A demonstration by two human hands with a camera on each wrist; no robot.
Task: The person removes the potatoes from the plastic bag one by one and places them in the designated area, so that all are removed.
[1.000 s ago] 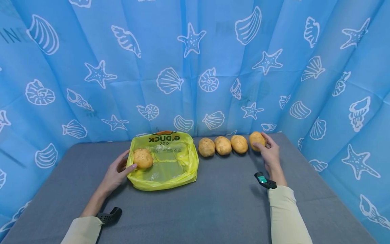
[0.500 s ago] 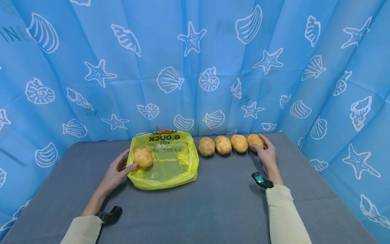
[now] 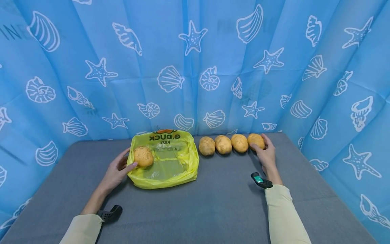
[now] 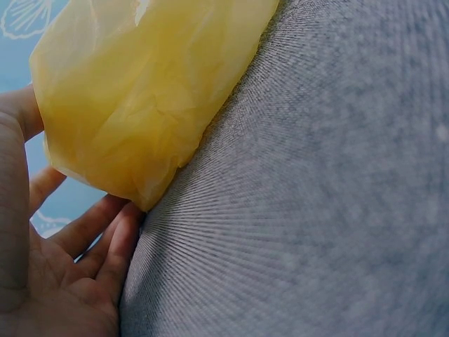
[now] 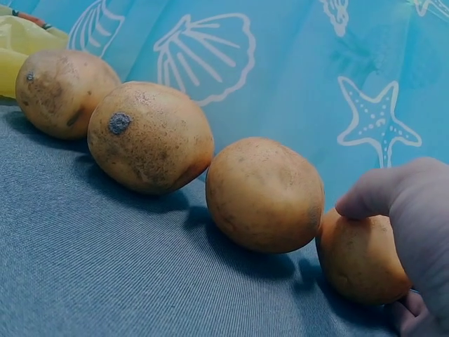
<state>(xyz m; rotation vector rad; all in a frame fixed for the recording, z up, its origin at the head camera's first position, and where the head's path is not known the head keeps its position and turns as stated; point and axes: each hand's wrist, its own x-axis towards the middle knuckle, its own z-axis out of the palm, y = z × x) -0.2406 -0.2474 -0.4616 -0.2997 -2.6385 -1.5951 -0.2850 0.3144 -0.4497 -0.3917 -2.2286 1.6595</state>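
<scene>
A yellow-green plastic bag [image 3: 166, 179] lies on its side or stands with its mouth open, one potato [image 3: 144, 156] inside at its left. My left hand [image 3: 115, 173] holds the bag's left side, thumb over the rim by that potato and the other fingers outside. In the left wrist view those fingers [image 4: 109, 242] show against the yellow plastic. Right of the bag runs a row of several potatoes. My right hand [image 3: 266, 154] grips the rightmost potato [image 5: 361, 256] between thumb and fingers, close against its neighbour potato [image 5: 265, 195] on the cloth.
Grey cloth [image 3: 195, 217] covers the table. A blue curtain [image 3: 195, 81] with white shells and starfish hangs right behind the row and along both sides. Two more potatoes of the row, one potato [image 3: 223, 144] and another potato [image 3: 207, 146], stand nearer the bag.
My right hand has brought its potato left and slightly down to the row's right end, closing the gap there. The left hand and the bag have stayed in place.
</scene>
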